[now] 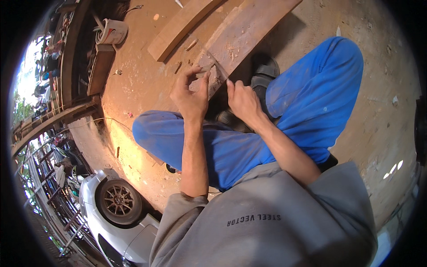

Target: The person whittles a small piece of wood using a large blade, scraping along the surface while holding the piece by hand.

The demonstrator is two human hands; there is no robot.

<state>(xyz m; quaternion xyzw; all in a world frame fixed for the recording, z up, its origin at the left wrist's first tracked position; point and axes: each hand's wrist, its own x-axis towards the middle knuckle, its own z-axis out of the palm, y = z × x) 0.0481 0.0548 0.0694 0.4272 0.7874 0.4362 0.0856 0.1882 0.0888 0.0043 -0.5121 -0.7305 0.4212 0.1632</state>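
Note:
My left hand (pixel 191 97) is closed in a pinch, thumb against fingers, on a small piece of wood (pixel 206 69). My right hand (pixel 245 102) is closed round the near end of a thin knife (pixel 218 64); its handle is mostly hidden by the fingers. The blade points away and to the left, lying close beside the wood piece; whether they touch I cannot tell. Under both, a wide wooden board (pixel 255 33) runs from my hands toward the far right. Shavings (pixel 231 52) are scattered on it.
A thick wooden beam (pixel 182 27) lies left of the board. My blue-trousered legs (pixel 320 80) are bent around the work, with a dark shoe (pixel 265 71) beside the board. A white bucket (pixel 113 32) stands far left; a white car (pixel 100 222) is near left.

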